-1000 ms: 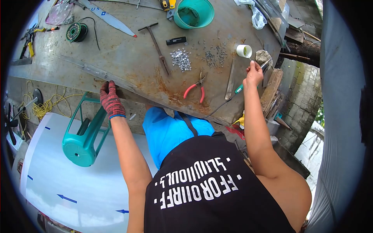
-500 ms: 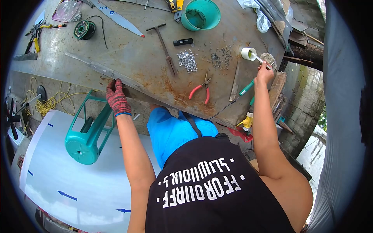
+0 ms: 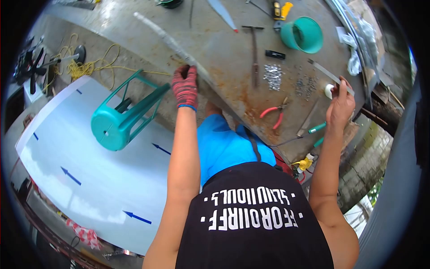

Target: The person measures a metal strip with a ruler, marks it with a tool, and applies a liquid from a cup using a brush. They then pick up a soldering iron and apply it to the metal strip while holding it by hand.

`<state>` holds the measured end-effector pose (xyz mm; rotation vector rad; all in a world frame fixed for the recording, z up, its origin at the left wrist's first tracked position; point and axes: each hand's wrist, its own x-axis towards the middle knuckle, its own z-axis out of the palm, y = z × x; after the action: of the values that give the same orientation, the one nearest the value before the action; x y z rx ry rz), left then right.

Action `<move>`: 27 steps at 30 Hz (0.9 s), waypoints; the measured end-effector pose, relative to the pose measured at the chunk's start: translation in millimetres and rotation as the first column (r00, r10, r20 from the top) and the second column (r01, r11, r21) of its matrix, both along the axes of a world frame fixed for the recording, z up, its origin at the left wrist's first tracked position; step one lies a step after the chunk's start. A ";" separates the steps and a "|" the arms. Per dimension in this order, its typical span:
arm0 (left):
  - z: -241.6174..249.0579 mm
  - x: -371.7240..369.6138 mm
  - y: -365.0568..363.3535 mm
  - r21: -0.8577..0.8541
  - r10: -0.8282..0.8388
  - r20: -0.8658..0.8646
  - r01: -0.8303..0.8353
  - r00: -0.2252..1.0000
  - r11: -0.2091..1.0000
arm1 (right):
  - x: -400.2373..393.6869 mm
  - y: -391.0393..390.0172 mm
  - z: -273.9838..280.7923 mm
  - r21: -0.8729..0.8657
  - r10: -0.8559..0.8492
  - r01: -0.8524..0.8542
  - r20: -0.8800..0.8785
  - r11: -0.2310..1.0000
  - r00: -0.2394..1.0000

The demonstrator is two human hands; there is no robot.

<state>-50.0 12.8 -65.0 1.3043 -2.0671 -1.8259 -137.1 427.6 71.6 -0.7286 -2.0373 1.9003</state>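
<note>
My left hand [image 3: 185, 87], in a red and black knit glove, is at the table's near edge, its fingers closed on a long pale metal strip [image 3: 168, 39] lying along that edge. The grip is partly hidden. My bare right hand [image 3: 341, 106] pinches a thin flat stick [image 3: 326, 70] with a dark tip, raised above the table. A small white cup [image 3: 328, 91] stands just beside this hand, partly covered by it. To the left are small dark bits [image 3: 306, 83] and a pile of shiny metal pieces [image 3: 273, 77]. Red-handled pliers [image 3: 275, 113] lie nearer to me.
On the metal table [image 3: 215, 40] are a green bucket [image 3: 309, 35], a T-handled tool [image 3: 255, 56], a black block [image 3: 275, 54] and a green-handled soldering iron [image 3: 317, 127] with a cord. A green stool [image 3: 117, 123] lies on a bluish sheet [image 3: 107, 179] at left.
My right hand has lifted the stick out of the white cup and swung its tip leftward over the table. The view has turned; my left hand stays at the strip.
</note>
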 end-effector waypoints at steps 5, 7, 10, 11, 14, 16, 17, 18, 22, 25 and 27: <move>-0.4 -1.8 2.4 0.115 0.057 0.028 -0.060 0.998 0.991 | -22.4 -156.2 2.2 0.290 0.458 -0.494 0.187 0.820 0.869; 4.2 -2.9 3.3 0.092 0.051 0.042 -0.055 0.998 0.994 | -28.2 -200.6 -16.2 0.266 0.549 -0.580 0.185 0.770 0.815; 6.4 -3.2 2.4 0.074 0.042 0.049 -0.045 0.998 0.996 | -33.1 -252.9 -38.3 0.281 0.651 -0.671 0.175 0.686 0.738; 5.8 -3.1 2.9 0.078 0.043 0.043 -0.046 0.998 0.996 | -33.4 -265.4 -47.0 0.282 0.650 -0.671 0.178 0.686 0.739; 4.0 -1.8 1.6 0.067 0.023 0.073 -0.028 0.997 0.997 | -31.1 -292.0 -62.5 0.401 0.714 -0.681 0.089 0.613 0.695; 4.6 -1.4 3.6 0.088 0.040 0.073 -0.047 0.997 0.995 | -30.2 -302.9 -65.2 0.426 0.735 -0.681 0.054 0.595 0.676; 6.6 -1.8 3.9 0.104 0.060 0.072 -0.067 0.996 0.992 | -29.7 -306.0 -68.2 0.426 0.734 -0.681 0.055 0.595 0.677; 8.9 -2.7 4.1 0.105 0.059 0.070 -0.066 0.996 0.992 | -29.7 -308.7 -71.0 0.434 0.747 -0.689 0.054 0.580 0.663; 9.8 -3.7 4.1 0.114 0.046 0.075 -0.054 0.996 0.992 | -29.8 -315.2 -79.6 0.446 0.772 -0.713 0.071 0.542 0.631; 9.9 -3.1 3.6 0.099 0.036 0.088 -0.044 0.996 0.994 | -29.3 -317.3 -81.6 0.453 0.784 -0.726 0.089 0.518 0.615; 12.8 -3.9 4.0 0.091 0.027 0.093 -0.035 0.995 0.995 | -28.3 -318.0 -82.6 0.456 0.785 -0.728 0.095 0.512 0.612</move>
<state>-54.0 16.8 -52.2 1.4615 -2.0157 -1.9043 -165.4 109.6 -11.0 0.5232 -2.8352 1.5710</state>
